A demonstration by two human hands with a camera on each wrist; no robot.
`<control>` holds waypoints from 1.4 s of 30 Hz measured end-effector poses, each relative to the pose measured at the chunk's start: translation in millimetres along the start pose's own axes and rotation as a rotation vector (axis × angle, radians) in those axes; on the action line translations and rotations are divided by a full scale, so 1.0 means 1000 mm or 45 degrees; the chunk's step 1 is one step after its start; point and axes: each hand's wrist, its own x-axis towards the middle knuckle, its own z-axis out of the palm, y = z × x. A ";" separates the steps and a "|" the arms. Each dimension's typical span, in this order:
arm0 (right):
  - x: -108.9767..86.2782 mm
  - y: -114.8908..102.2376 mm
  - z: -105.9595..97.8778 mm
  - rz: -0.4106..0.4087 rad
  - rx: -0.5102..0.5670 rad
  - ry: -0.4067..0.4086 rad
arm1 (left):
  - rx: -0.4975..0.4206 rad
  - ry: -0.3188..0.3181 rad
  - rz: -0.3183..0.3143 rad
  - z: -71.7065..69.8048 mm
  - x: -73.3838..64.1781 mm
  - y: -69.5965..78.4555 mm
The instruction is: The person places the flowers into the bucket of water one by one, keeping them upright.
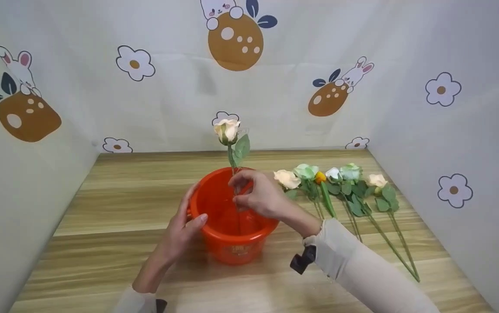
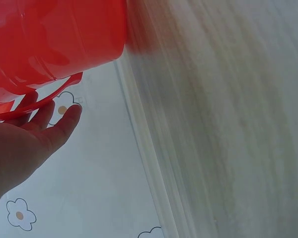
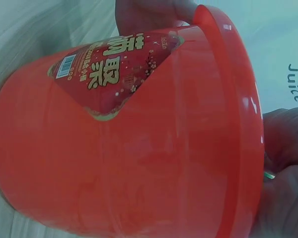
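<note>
A red plastic bucket [image 1: 236, 248] stands upright on the table, with a gold-lettered label [image 3: 109, 69] on its side. My left hand [image 1: 182, 230] holds the bucket at its left, thumb over the rim; the left wrist view shows the fingers [image 2: 64, 121] by the bucket's red handle [image 2: 44, 101]. Between thumb and fingers, my right hand [image 1: 260, 195] pinches the stem of a cream rose [image 1: 227, 130]. The rose stands nearly upright, its bloom well above the rim and its lower stem inside the bucket. In the right wrist view the bucket hides much of the right hand [image 3: 285, 168].
Right of the bucket lie several artificial flowers: a cream rose [image 1: 287, 179], a pale green bloom [image 1: 306, 171], an orange tulip [image 1: 320, 177], a white bloom [image 1: 333, 174] and another cream rose [image 1: 377, 181]. My right forearm crosses some stems. Patterned cloth walls [image 1: 166, 108] border the wooden table [image 1: 119, 208].
</note>
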 end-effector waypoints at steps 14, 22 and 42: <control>0.005 0.002 0.005 -0.024 -0.155 -0.031 | 0.028 0.013 0.003 0.001 0.001 0.002; 0.008 0.004 0.006 -0.004 -0.221 -0.093 | 0.026 0.024 -0.002 0.001 0.001 0.000; 0.013 0.008 0.012 -0.038 -0.372 -0.167 | -0.002 0.022 0.002 0.002 0.001 0.000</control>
